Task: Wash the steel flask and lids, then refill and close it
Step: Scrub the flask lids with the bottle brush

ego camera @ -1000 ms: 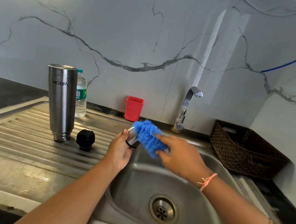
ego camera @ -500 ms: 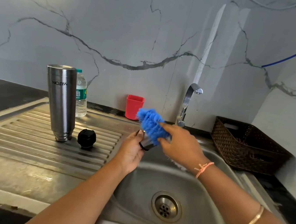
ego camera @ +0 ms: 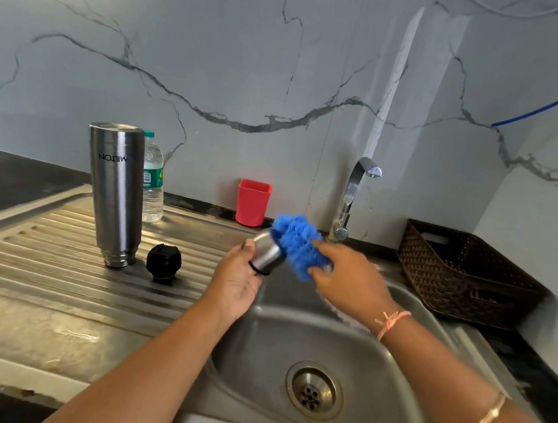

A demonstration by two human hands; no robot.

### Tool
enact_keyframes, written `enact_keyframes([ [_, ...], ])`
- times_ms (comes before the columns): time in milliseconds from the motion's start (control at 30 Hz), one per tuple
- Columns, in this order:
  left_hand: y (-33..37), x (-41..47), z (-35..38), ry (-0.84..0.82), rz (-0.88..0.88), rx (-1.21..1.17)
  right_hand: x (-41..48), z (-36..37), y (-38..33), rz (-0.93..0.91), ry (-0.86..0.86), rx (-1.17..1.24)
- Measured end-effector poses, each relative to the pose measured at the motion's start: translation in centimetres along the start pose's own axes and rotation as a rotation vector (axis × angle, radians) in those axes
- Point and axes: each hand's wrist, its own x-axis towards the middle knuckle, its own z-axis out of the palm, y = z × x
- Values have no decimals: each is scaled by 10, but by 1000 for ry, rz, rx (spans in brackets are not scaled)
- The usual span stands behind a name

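Flask: stands mouth-down on the ribbed table at the left, unmoved over the last 1 second.
Black lid: sits just right of the flask, also unmoved and untouched.
Left hand: fingers curled round the steel cap, holding it tilted above the sink.
Blue scrubber: has slid from across the cap's front to its upper far end, so more bare steel shows.
Right hand: pinches the scrubber against the cap.
Tap: no water seen running.
Meaning: 1 lid is mid-scrub; rinsing, the black lid and the refill look still ahead.
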Motion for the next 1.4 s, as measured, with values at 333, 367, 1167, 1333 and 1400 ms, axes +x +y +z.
enact_keyframes([
  [333, -1, -2, 3, 41, -41, 21, 10, 5, -6, -9, 20, 13],
  [367, 2, 1, -1, 77, -40, -28, 5, 7, -5, -11, -9, -5],
  [1167, -17, -1, -2, -64, 140, 697, 12, 1, -14, -38, -39, -115],
  [1333, -8, -4, 1, -57, 18, 352, 14, -1, 19, 91, -173, 226],
  [1400, 0, -4, 2, -129, -40, 122, 3, 6, 24, 124, -280, 390],
])
